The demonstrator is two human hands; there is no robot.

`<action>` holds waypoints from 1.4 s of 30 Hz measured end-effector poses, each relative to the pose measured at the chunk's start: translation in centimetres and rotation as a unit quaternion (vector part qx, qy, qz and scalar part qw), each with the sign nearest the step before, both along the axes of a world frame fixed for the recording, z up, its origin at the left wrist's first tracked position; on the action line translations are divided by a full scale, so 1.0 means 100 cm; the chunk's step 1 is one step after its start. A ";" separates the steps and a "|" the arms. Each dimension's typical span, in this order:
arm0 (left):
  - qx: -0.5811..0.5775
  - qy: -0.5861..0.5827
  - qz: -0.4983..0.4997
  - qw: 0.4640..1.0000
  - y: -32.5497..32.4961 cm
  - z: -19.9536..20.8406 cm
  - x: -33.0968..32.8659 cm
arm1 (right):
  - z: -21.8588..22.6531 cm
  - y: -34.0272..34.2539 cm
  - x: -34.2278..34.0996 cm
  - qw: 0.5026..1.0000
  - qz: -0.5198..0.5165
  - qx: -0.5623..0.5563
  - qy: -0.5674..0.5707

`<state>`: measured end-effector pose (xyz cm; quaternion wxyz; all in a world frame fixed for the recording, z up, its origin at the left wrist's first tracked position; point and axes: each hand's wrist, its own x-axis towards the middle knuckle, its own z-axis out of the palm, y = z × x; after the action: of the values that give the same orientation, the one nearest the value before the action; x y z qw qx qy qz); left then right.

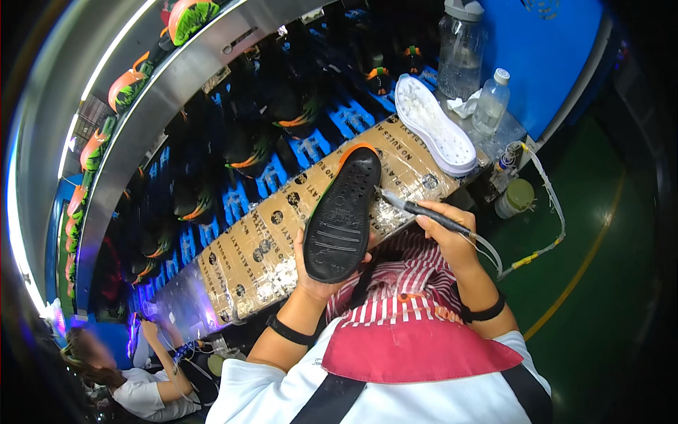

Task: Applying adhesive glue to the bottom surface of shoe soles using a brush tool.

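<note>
My left hand (316,287) grips a black shoe sole (342,219) from beneath at its heel end. The sole's flat, patterned face is turned up, with small holes toward the toe and an orange and green edge along one side. In my right hand (452,237) is a brush (431,213) with a black handle, and a clear thin tube runs from its rear end. The pale brush tip is close beside the sole's forefoot edge; contact cannot be told. A white shoe sole (436,127) lies on the bench to the right, with whitish patches inside it.
Brown printed paper under clear film covers the bench (247,258). A large clear jug (460,53), a small bottle (492,102) and crumpled tissue (464,106) stand beyond the white sole. Blue racks (272,177) carry dark shoes behind. Another person (152,385) works at lower left.
</note>
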<state>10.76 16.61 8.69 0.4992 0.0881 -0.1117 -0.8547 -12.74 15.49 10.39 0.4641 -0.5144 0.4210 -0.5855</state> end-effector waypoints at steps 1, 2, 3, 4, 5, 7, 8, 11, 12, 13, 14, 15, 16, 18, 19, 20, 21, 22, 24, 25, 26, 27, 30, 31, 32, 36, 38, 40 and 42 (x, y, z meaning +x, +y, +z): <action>0.008 -0.080 0.050 0.996 -0.002 0.005 -0.003 | 0.000 0.001 -0.002 1.000 0.002 0.009 -0.012; -0.016 -0.070 0.024 0.997 -0.008 0.010 0.000 | -0.002 0.000 -0.003 1.000 0.000 0.004 -0.013; -0.090 -0.157 0.036 0.983 -0.016 0.022 -0.002 | -0.004 0.000 -0.006 1.000 -0.003 0.002 -0.021; -0.115 -0.191 0.069 0.972 -0.023 0.032 -0.003 | -0.005 -0.001 -0.007 1.000 -0.004 0.001 -0.029; -0.140 -0.224 0.103 0.959 -0.033 0.041 -0.002 | -0.004 -0.002 -0.008 1.000 -0.006 -0.004 -0.030; -0.147 -0.235 0.158 0.948 -0.055 0.068 -0.002 | -0.001 0.000 -0.008 1.000 0.002 0.011 -0.027; -0.191 -0.259 0.176 0.930 -0.069 0.084 -0.001 | -0.004 0.000 -0.009 1.000 0.001 0.007 -0.029; -0.318 -0.238 0.233 0.888 -0.119 0.150 -0.012 | -0.001 0.003 -0.011 0.999 -0.002 0.015 -0.032; -0.368 -0.253 0.172 0.878 -0.130 0.179 -0.016 | 0.000 0.003 -0.013 0.999 -0.005 0.022 -0.039; -0.437 -0.228 0.160 0.855 -0.154 0.202 -0.021 | -0.002 0.003 -0.014 0.999 -0.012 0.021 -0.039; -0.385 -0.211 0.217 0.871 -0.176 0.229 -0.018 | -0.003 0.003 -0.014 0.998 -0.008 0.036 -0.043; -0.386 -0.202 0.211 0.875 -0.196 0.247 -0.012 | -0.005 0.003 -0.014 0.998 -0.006 0.052 -0.046; -0.383 -0.158 0.277 0.867 -0.218 0.263 0.004 | -0.005 0.005 -0.012 0.998 0.005 0.045 -0.047; -0.242 -0.076 0.261 0.931 -0.261 0.286 0.043 | -0.004 0.007 -0.010 0.998 0.013 0.040 -0.039; -0.184 -0.070 0.254 0.947 -0.260 0.295 0.031 | -0.006 0.007 -0.012 0.998 0.003 0.043 -0.036; -0.177 -0.102 0.282 0.937 -0.265 0.296 0.026 | -0.008 0.006 -0.015 0.998 -0.003 0.048 -0.045; -0.168 -0.135 0.311 0.926 -0.268 0.296 0.024 | -0.011 0.007 -0.016 0.997 -0.011 0.051 -0.049; -0.170 -0.161 0.323 0.917 -0.269 0.296 0.025 | -0.013 0.006 -0.017 0.997 -0.011 0.054 -0.046; -0.174 -0.241 0.364 0.883 -0.268 0.293 0.025 | -0.014 0.005 -0.019 0.997 -0.009 0.068 -0.043; -0.177 -0.293 0.391 0.854 -0.268 0.290 0.023 | -0.016 0.006 -0.019 0.996 -0.012 0.071 -0.045; -0.170 -0.373 0.433 0.803 -0.267 0.285 0.020 | -0.018 0.007 -0.019 0.995 -0.005 0.081 -0.054; -0.164 -0.446 0.476 0.740 -0.263 0.286 0.020 | -0.018 0.005 -0.017 0.994 0.009 0.085 -0.061; -0.413 -0.618 0.573 0.345 -0.266 0.276 0.010 | -0.017 0.005 -0.015 0.994 0.022 0.088 -0.056; -0.513 -0.589 0.612 0.122 -0.261 0.279 0.002 | -0.016 0.005 -0.014 0.994 0.024 0.094 -0.055; -0.554 -0.574 0.603 -0.009 -0.259 0.284 -0.008 | -0.016 0.004 -0.012 0.993 0.026 0.097 -0.053; -0.605 -0.648 0.415 -0.206 -0.267 0.284 -0.026 | -0.013 0.010 -0.008 0.990 0.030 0.110 -0.081; -0.538 -0.742 0.329 -0.230 -0.278 0.286 -0.018 | -0.013 0.013 -0.005 0.991 0.030 0.104 -0.073; -0.486 -0.770 0.336 -0.241 -0.283 0.288 -0.017 | -0.018 0.015 -0.009 0.993 0.008 0.108 -0.053; -0.423 -0.793 0.373 -0.230 -0.284 0.289 -0.013 | -0.021 0.016 -0.014 0.993 0.002 0.107 -0.058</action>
<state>9.44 -11.82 37.58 -0.1526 -0.4879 0.6994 -0.4994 -14.11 17.10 8.30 0.5415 -0.4279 0.4521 -0.5650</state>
